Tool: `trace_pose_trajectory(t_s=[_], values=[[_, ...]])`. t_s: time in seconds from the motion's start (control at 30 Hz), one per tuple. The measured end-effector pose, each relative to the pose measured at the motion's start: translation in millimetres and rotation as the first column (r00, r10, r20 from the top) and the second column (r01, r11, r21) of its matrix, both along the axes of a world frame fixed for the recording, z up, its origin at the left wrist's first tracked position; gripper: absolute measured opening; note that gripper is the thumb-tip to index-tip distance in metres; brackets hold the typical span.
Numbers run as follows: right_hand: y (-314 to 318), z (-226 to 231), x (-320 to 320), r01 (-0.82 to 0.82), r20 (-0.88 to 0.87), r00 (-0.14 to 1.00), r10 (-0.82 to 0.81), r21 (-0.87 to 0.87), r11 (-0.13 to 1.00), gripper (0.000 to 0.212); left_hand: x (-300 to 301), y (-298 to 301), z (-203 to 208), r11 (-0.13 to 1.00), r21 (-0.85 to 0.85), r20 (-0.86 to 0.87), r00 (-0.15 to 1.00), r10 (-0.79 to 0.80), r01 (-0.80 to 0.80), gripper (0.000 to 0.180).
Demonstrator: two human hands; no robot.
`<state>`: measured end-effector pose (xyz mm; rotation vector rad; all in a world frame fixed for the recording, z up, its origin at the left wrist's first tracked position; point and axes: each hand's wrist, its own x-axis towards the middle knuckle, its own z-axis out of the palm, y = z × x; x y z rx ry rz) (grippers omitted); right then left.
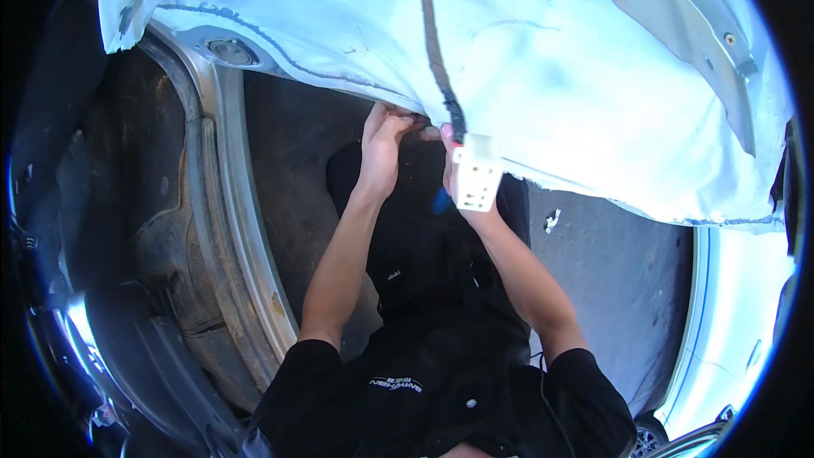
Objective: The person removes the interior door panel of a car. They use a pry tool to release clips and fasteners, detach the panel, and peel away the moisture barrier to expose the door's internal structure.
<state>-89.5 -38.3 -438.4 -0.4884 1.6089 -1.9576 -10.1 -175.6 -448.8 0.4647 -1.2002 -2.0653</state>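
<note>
A white plastic sheet covers the car door panel in front of me, with a dark sealant line near its lower left edge. My left hand is closed at the bottom edge of that sheet, fingers curled and pinching there. Just right of it, my right hand is closed around a handled tool, of which only a blue end and a bit of red show. A white connector block on a dark taped wire harness hangs down and hides most of that hand.
A round speaker-like part sits at the door's left corner. The car's door sill and dirty floor lie to my left. A metal bracket crosses the upper right. White scrap lies on the ground; a white car stands at right.
</note>
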Motion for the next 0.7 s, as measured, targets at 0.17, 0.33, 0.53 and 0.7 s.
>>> trace_pose_trajectory(t_s=[0.17,0.33,0.53,0.7], values=[[9,10,18,-0.002,0.007,1.0,0.001,0.112,0.994,0.021,-5,-5,-3,0.999,0.016,0.096,0.994,-0.051,0.05,0.033],[34,26,34,-0.153,-0.123,0.981,0.151,-0.008,0.988,0.024,-2,-2,4,0.998,0.055,0.117,0.993,0.007,-0.014,0.032],[23,19,3,-0.094,-0.23,0.963,0.142,0.207,0.974,0.03,1,-7,-1,0.975,0.22,-0.016,1.0,0.017,-0.013,0.026],[-4,-2,-27,0.096,-0.528,0.848,-0.03,0.099,0.99,0.03,0,-1,-8,0.996,0.067,-0.152,0.986,0.066,-0.056,0.021]])
